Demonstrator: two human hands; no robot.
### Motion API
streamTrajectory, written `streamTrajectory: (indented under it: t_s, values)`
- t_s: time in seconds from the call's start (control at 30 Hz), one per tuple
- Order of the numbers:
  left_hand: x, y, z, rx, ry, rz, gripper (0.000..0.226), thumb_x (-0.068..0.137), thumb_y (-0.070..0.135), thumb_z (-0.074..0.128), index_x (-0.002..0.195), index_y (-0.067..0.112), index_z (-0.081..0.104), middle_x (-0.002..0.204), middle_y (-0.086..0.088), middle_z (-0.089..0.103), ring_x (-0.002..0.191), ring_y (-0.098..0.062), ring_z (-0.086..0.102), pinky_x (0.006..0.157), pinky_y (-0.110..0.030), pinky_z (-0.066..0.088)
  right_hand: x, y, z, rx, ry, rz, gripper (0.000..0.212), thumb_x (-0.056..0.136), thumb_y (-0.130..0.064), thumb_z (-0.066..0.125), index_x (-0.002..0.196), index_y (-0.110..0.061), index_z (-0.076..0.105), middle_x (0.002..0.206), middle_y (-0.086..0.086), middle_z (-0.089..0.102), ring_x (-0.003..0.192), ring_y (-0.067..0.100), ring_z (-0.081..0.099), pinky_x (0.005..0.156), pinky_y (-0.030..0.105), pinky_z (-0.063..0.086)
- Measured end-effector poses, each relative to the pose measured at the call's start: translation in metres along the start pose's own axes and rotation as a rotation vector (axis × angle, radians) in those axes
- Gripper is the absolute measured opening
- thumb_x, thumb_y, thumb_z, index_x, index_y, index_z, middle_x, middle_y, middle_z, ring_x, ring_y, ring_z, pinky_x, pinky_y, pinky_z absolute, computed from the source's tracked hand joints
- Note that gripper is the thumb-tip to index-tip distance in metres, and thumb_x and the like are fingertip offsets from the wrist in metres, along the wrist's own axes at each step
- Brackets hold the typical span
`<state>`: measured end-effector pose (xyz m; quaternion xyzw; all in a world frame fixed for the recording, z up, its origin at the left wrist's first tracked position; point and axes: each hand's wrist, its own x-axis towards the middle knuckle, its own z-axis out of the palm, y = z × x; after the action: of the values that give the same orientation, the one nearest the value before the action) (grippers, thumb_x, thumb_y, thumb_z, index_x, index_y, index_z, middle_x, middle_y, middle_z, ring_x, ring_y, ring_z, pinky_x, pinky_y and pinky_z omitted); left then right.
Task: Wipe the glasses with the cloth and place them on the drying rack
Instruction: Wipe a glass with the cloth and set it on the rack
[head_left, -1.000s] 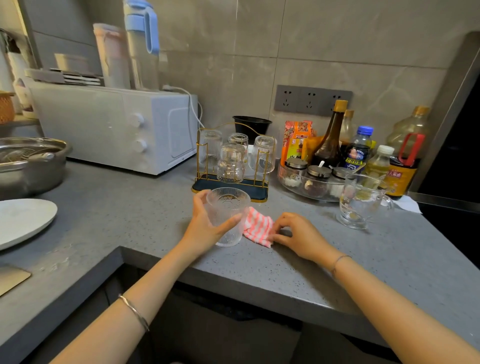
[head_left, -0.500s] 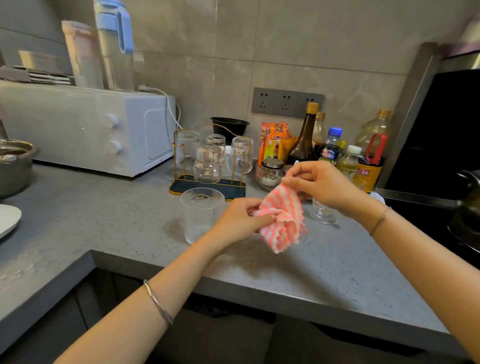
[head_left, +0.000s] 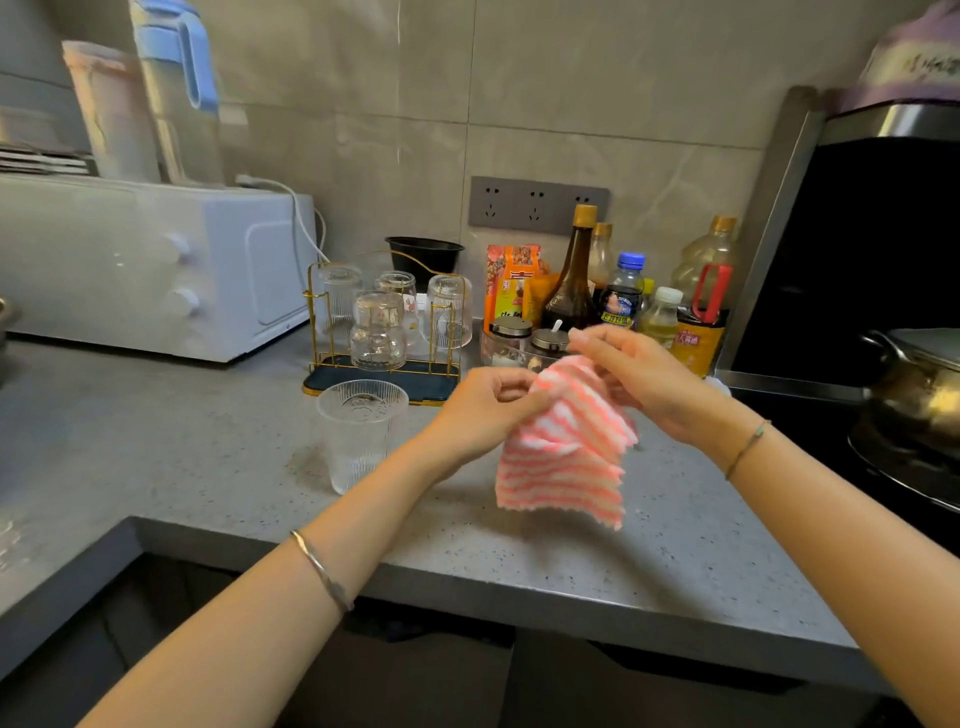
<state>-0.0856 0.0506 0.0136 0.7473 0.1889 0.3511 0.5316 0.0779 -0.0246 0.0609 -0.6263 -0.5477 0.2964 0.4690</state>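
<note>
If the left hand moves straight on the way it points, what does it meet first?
Probably the right hand, just past the cloth that the left hand pinches; depth is unclear.

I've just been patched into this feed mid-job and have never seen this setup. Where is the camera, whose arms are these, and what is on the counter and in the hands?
There is no machine here. These are a person's two bare arms, seen from one wide-angle camera worn on the head, looking forward and down. The left hand and right hand both pinch the top of a pink-and-white striped cloth, which hangs above the grey counter. One ribbed glass stands upright on the counter, with no hand on it. Behind it, the drying rack holds several glasses. A white appliance stands to the left and bottles to the right.
</note>
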Motion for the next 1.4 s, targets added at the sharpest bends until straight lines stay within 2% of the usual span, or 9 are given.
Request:
streamTrajectory:
  t_s: [0.13,0.27,0.37,0.6,0.8,0.97,1.13,1.3,1.4]
  values:
    - [0.002,0.000,-0.010,-0.039,0.055,-0.004,0.019,0.095,0.022,0.059,0.108,0.012,0.068,0.084,0.005,0.073,0.072,-0.002,0.068,0.064,-0.014,0.051,-0.007,0.019,-0.006,0.072,-0.254,0.171,0.046,0.077,-0.039,0.063,0.110,-0.008,0.067,0.097,0.005,0.071,0.084,0.014,0.067,0.076,0.023,0.057]
    - [0.000,-0.001,-0.010,-0.155,-0.002,-0.011,0.023,0.097,0.018,0.054,0.120,0.015,0.058,0.096,0.003,0.072,0.082,-0.005,0.069,0.071,-0.018,0.055,-0.002,0.017,-0.006,0.282,-0.051,-0.005,0.031,0.069,-0.019,0.071,0.099,-0.015,0.066,0.090,-0.001,0.073,0.086,0.015,0.068,0.077,0.025,0.056]
    - [0.004,0.002,-0.005,-0.222,-0.014,-0.079,0.029,0.097,0.030,0.053,0.124,0.021,0.056,0.106,0.003,0.072,0.096,-0.011,0.069,0.077,-0.022,0.057,0.001,0.011,-0.005,0.204,0.029,-0.082,0.033,0.068,-0.022,0.074,0.100,-0.021,0.068,0.095,0.000,0.074,0.090,0.017,0.069,0.084,0.031,0.054]
    - [0.014,0.004,-0.005,-0.191,0.117,-0.023,0.019,0.099,0.024,0.052,0.112,0.011,0.051,0.099,-0.003,0.070,0.079,-0.008,0.071,0.065,-0.021,0.057,0.000,0.017,-0.006,0.162,0.208,-0.111,0.011,0.083,-0.020,0.070,0.093,-0.017,0.068,0.094,0.001,0.072,0.087,0.016,0.067,0.076,0.027,0.055]
    - [0.020,0.008,-0.006,-0.209,0.144,-0.040,0.014,0.097,0.019,0.055,0.108,0.013,0.049,0.116,-0.014,0.066,0.089,-0.016,0.067,0.071,-0.025,0.058,-0.001,0.013,-0.009,0.277,-0.021,0.100,0.025,0.078,-0.037,0.068,0.096,-0.020,0.066,0.096,0.003,0.071,0.085,0.020,0.065,0.081,0.031,0.052]
    - [0.020,0.008,-0.014,-0.112,0.114,-0.008,0.018,0.095,0.010,0.058,0.110,0.015,0.050,0.107,-0.009,0.068,0.083,-0.011,0.068,0.065,-0.019,0.055,0.001,0.013,-0.007,0.272,0.116,0.006,0.013,0.085,-0.012,0.067,0.098,-0.012,0.066,0.096,0.003,0.070,0.089,0.017,0.066,0.076,0.023,0.056]
    - [0.021,0.003,-0.015,-0.092,0.082,-0.036,0.023,0.093,0.011,0.061,0.115,0.015,0.055,0.098,-0.004,0.071,0.079,-0.012,0.070,0.062,-0.020,0.054,0.011,0.018,-0.002,0.324,0.007,0.135,0.037,0.073,-0.011,0.074,0.110,-0.009,0.067,0.107,0.007,0.071,0.101,0.020,0.067,0.091,0.031,0.054]
    - [0.027,0.008,-0.013,-0.048,0.087,0.048,0.023,0.095,0.012,0.059,0.118,0.016,0.057,0.101,0.002,0.071,0.081,-0.003,0.070,0.065,-0.016,0.053,0.015,0.018,-0.003,0.150,0.132,0.009,0.014,0.083,-0.010,0.070,0.097,-0.013,0.069,0.087,-0.001,0.071,0.079,0.009,0.066,0.059,0.013,0.052]
    - [0.018,0.006,-0.011,-0.006,0.088,0.128,0.021,0.095,0.013,0.058,0.113,0.022,0.060,0.108,0.004,0.068,0.088,-0.001,0.068,0.069,-0.016,0.053,0.006,0.022,-0.007,0.125,0.090,-0.083,0.011,0.084,-0.007,0.069,0.093,-0.012,0.065,0.091,0.000,0.072,0.082,0.010,0.068,0.068,0.017,0.054]
